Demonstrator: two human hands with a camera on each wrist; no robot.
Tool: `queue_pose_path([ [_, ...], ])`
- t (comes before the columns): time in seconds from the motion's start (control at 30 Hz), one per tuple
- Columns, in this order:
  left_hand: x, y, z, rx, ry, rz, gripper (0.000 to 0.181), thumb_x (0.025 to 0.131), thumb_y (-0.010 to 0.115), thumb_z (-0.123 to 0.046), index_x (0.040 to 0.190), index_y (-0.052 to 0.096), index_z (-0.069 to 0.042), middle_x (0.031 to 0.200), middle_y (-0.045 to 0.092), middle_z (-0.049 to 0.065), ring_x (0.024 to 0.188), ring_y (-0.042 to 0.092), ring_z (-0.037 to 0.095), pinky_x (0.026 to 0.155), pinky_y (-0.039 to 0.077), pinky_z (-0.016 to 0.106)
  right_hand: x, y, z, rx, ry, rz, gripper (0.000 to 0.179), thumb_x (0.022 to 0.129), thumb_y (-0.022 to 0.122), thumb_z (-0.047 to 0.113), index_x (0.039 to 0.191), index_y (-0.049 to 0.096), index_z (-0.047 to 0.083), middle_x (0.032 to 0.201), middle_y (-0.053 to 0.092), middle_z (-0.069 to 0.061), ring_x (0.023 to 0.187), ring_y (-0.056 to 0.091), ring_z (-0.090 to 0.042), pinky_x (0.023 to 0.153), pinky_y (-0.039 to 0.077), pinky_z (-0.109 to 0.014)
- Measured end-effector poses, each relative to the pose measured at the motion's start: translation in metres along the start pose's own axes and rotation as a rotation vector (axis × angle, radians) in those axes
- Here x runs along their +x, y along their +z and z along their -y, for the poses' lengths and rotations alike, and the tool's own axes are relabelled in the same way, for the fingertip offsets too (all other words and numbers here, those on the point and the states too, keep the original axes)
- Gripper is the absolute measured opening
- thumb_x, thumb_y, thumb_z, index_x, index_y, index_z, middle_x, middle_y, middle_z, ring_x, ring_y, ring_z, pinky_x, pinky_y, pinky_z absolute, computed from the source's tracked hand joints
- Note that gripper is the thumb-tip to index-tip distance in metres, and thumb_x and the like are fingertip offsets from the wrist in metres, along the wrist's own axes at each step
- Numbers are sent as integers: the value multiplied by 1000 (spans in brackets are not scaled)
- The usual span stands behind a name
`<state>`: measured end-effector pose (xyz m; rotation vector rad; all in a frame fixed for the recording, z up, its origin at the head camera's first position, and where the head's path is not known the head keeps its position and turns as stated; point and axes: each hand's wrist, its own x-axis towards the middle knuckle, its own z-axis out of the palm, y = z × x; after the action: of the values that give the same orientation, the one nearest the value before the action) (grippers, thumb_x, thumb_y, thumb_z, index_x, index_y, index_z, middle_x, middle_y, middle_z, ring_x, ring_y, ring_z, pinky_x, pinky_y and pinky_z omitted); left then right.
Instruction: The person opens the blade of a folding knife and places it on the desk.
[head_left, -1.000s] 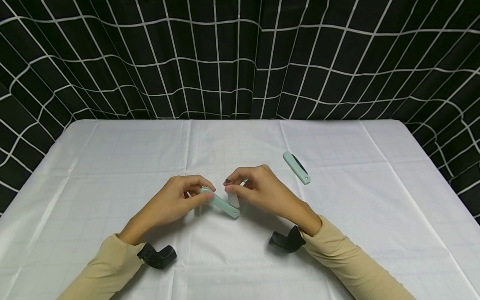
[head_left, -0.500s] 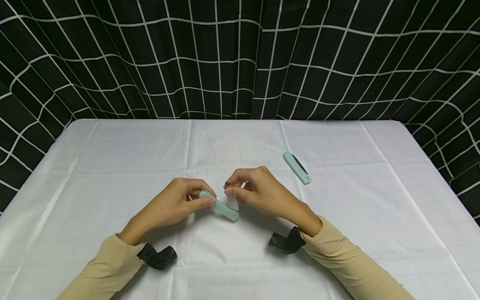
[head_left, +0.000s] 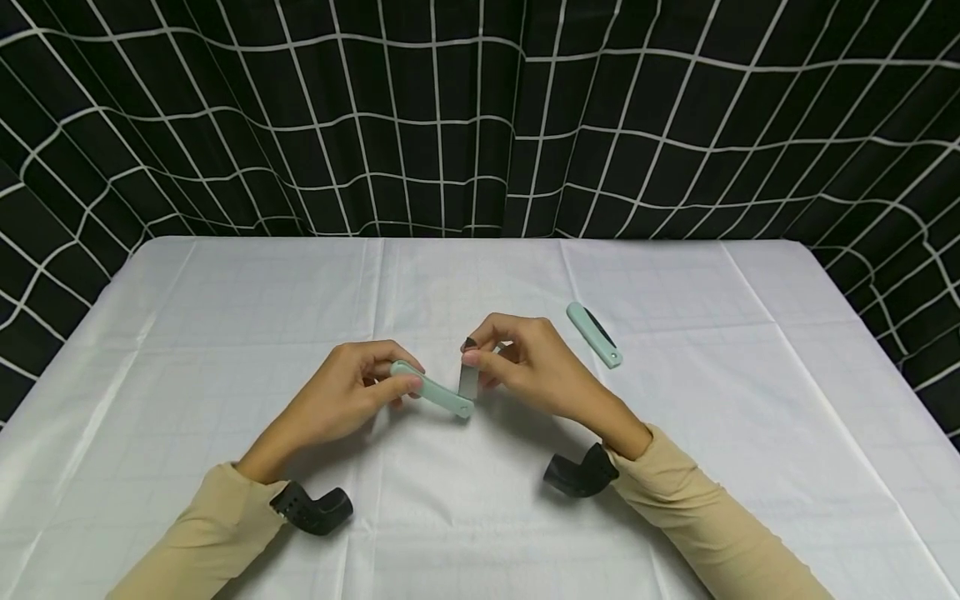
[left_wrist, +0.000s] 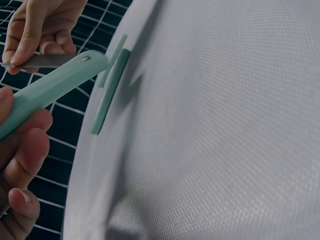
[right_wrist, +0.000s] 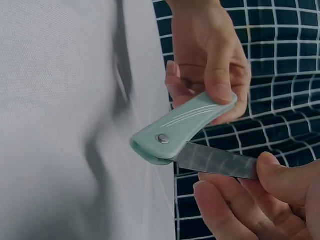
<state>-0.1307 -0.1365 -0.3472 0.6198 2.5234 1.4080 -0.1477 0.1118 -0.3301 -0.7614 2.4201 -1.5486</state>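
Note:
My left hand [head_left: 358, 392] grips the mint-green handle of a folding knife [head_left: 442, 396] between thumb and fingers, near its far end from the pivot. Thumb and fingers of my right hand [head_left: 534, 367] pinch the tip end of its metal blade [right_wrist: 217, 159]. The blade stands partly unfolded from the handle, at an angle to it. The rivet end of the handle points toward the right in the head view, and both hands hold the knife over the white cloth. A bit of matching green shows between my right hand's fingers, mostly hidden behind them.
A second mint-green folding knife [head_left: 594, 335], folded, lies on the white-covered table [head_left: 675, 292] beyond my right hand. In the left wrist view, two green pieces [left_wrist: 111, 92] lie on the cloth. A black curtain with white grid lines [head_left: 480, 117] hangs behind the table.
Both hands have shifted slightly away from the body with the knife, and a little apart. The blade has swung further out from the handle and now looks darker grey.

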Motion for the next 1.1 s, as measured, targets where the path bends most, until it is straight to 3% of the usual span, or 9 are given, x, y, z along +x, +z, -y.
queue_pose_path([
  [0.1,0,-1,0,-28,-4,-41,8,94,69,-17,99,72,-13,80,75,7,69,64,24,55,35,22,1,-2,-1,60,31,-22,8,93,67,4,98,66,-2,91,69,-18,69,72,-28,68,60,-37],
  [0.2,0,-1,0,-63,2,-79,8,94,68,-16,99,71,-11,80,74,11,69,65,25,58,43,22,2,-5,-2,120,47,-40,9,93,66,2,98,63,-5,93,67,-20,71,72,-32,70,61,-40],
  [0.3,1,-2,0,-102,9,-110,9,94,68,-14,100,71,-8,81,74,15,69,67,28,63,52,27,3,-8,-2,179,57,-57,9,93,65,0,98,61,-7,95,65,-22,76,72,-40,72,61,-45],
  [0.43,1,-3,0,-136,6,-137,11,95,67,-15,102,70,-7,83,73,19,70,68,31,64,56,34,4,-13,-3,220,70,-73,9,94,63,-2,99,59,-8,97,65,-21,81,72,-44,74,60,-46],
  [0.63,1,-4,1,-191,2,-166,14,95,67,-12,106,69,-3,88,73,23,74,70,30,70,58,30,4,-17,-5,226,52,-65,7,96,58,-3,99,55,-9,101,64,-23,82,74,-35,77,60,-40],
  [0.83,2,-5,1,-297,60,-212,15,95,64,-3,108,66,4,91,72,28,71,71,14,73,60,30,5,-21,-7,269,31,-65,7,98,53,-5,99,49,-10,103,64,-26,81,74,-20,79,60,-36],
  [0.97,3,-6,1,-350,87,-236,16,95,63,0,109,65,7,89,73,22,71,71,11,73,60,33,6,-22,-8,311,13,-69,6,100,51,-4,99,47,-10,102,66,-26,80,74,-13,80,60,-35],
  [1.1,2,-9,0,-335,59,-226,18,95,64,-3,111,65,5,87,75,12,74,72,17,74,60,33,6,-23,-8,338,21,-71,6,100,51,-4,100,48,-10,102,66,-20,81,74,-12,81,59,-34],
])
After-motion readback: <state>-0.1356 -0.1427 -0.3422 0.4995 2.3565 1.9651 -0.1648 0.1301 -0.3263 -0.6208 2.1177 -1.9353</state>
